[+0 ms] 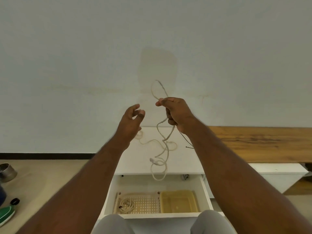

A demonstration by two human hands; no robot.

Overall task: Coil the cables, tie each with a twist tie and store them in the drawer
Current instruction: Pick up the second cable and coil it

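- The right hand (173, 112) is raised in front of the wall (84, 56), fingers curled round a cream cable (166, 135).
- Above that fist the cable makes a narrow loop; below it, strands hang down in loose bends to the white cabinet top (135, 159) and on past its front edge, where the lowest loop dangles above the drawer (157, 183).
- A white plug (152, 160) shows on one hanging strand, near the front of the top.
- The left hand (132, 119) is up beside the right one, apart from it, fingers loosely curved and holding nothing; it does not touch the cable.
- More cream cable lies on the top behind the left wrist; whether it is the same cable I cannot tell.
- A thin dark tie (187, 142) lies on the top just under the right wrist.
- The drawer is pulled out beneath the top, between the person's knees (111, 223).
- Inside, on the left, sits a pale perforated tray (146, 204); in its left part lies a coiled cable (127, 205) with a small dark tie on it.
- On the right of the drawer, touching the tray, is a yellow translucent box (179, 201); nothing shows inside it.
- A wooden bench top (261, 142) runs right of the cabinet.
- On the floor (50, 179) at left: a metal pot (7, 172) and a green shoe (5, 214).
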